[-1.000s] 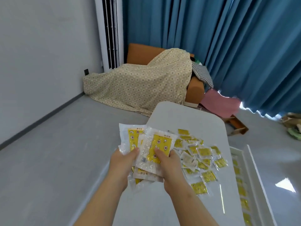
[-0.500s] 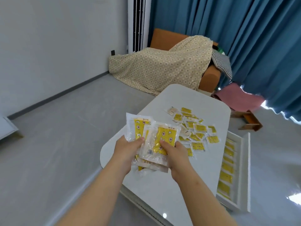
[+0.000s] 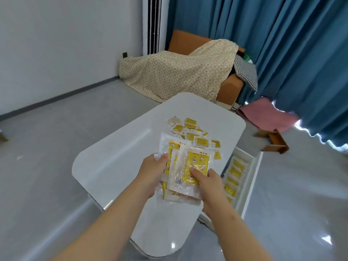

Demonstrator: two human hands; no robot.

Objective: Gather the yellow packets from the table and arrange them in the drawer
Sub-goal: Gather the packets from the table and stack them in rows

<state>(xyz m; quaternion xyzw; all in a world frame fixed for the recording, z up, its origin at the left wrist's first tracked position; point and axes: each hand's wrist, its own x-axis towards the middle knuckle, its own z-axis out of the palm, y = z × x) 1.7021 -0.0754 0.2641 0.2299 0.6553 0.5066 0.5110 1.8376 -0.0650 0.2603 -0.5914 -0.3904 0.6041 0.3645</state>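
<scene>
Both my hands hold one stack of yellow packets (image 3: pixel 185 166) in clear wrappers above the white table (image 3: pixel 116 162). My left hand (image 3: pixel 152 176) grips the stack's left side, thumb on top. My right hand (image 3: pixel 209 183) pinches its lower right corner, thumb on the front packet. Several more yellow packets (image 3: pixel 192 132) lie scattered on the table beyond the stack. To the right, an open white drawer (image 3: pixel 254 166) holds a row of yellow packets (image 3: pixel 235 174).
A sofa under a patterned cloth (image 3: pixel 178 72) stands behind the table, before blue curtains (image 3: pixel 282 44). A pink cloth (image 3: pixel 267 115) and a wooden piece (image 3: pixel 275 140) lie on the grey floor at the right. A white wall runs along the left.
The view has swung right and pulled back, so the table and the open drawer show more fully. Both hands keep the same hold on the stack, which now sits nearer the drawer.
</scene>
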